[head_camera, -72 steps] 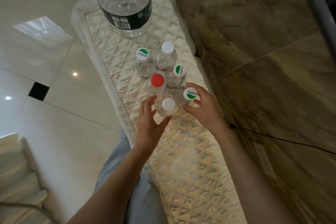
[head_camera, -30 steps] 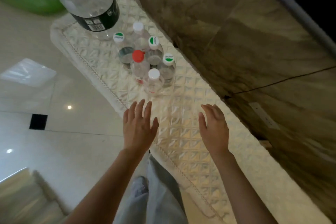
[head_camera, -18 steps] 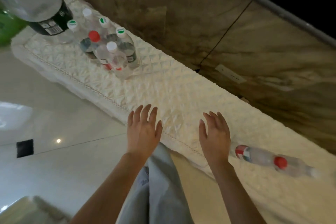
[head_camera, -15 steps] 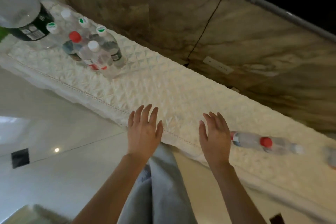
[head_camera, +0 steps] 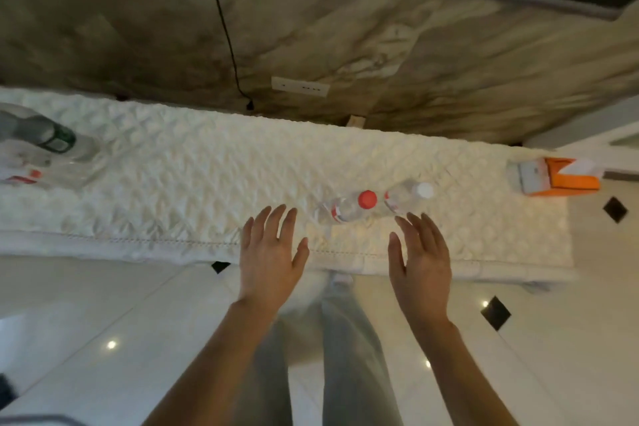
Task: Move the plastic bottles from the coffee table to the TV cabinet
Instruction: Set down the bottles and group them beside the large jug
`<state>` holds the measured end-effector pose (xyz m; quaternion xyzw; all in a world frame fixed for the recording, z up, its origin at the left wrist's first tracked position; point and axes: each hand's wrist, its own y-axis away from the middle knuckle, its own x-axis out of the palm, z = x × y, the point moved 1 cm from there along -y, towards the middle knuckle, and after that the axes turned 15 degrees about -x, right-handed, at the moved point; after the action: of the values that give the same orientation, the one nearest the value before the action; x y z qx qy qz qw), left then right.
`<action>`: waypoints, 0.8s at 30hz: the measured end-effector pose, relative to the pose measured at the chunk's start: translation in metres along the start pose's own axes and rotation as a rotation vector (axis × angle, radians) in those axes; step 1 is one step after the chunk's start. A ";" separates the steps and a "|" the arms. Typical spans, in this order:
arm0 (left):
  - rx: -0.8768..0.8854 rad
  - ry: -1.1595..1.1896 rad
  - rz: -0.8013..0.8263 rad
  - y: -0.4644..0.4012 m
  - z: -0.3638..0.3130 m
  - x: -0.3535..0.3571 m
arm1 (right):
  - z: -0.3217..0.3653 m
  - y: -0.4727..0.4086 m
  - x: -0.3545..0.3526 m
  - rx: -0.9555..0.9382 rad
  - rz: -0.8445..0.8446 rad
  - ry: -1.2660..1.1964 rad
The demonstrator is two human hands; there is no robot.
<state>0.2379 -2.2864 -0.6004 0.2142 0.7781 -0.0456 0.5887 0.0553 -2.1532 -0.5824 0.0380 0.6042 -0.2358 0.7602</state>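
1. The red-capped bottle [head_camera: 349,207] stands on the quilted white cover [head_camera: 193,176] of the long worktop and serves here as the landmark.
2. Just to the right of the red-capped bottle, touching or nearly so, stands a white-capped bottle [head_camera: 408,197]; both are clear plastic and seen from above.
3. The left hand [head_camera: 269,259] hovers to the near left of the red-capped bottle, fingers [head_camera: 273,221] straight and slightly spread, holding nothing.
4. The right hand [head_camera: 420,264] hovers to the near right of it, fingers [head_camera: 418,228] straight and pointing toward the white-capped bottle, holding nothing; whether the tips touch that bottle cannot be told.
5. Far left of the red-capped bottle, at the frame's edge, lies a blurred cluster: a large clear bottle with a dark green label [head_camera: 41,135], and below it small bottles [head_camera: 24,169] showing a red label.
6. Well to the right of the red-capped bottle, at the worktop's end, sits an orange and white box [head_camera: 556,176].
7. Beyond it rises a brown marbled wall [head_camera: 380,31] with a white socket plate [head_camera: 300,86] and a black cable [head_camera: 224,24] running down.
8. Nearer than the red-capped bottle, below the hands, are the person's grey trouser legs [head_camera: 349,356] over a glossy tiled floor [head_camera: 86,322] with small black diamond insets.
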 end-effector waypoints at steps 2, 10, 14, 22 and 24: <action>0.030 -0.009 0.026 -0.004 -0.019 0.014 | -0.027 0.002 -0.002 0.039 0.005 -0.012; 0.010 0.107 0.147 -0.035 -0.067 0.085 | -0.118 -0.012 0.027 -0.004 0.177 -0.189; -0.048 0.219 0.105 -0.048 -0.084 0.109 | -0.145 -0.030 0.048 -0.003 0.291 -0.322; -0.098 0.394 0.059 -0.054 -0.094 0.114 | -0.153 -0.056 0.076 -0.017 0.299 -0.498; -0.113 0.424 0.062 -0.053 -0.094 0.115 | -0.149 -0.060 0.076 -0.039 0.264 -0.481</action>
<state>0.1087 -2.2723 -0.6893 0.2095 0.8789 0.0620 0.4241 -0.0911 -2.1789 -0.6803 0.0450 0.4007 -0.1252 0.9065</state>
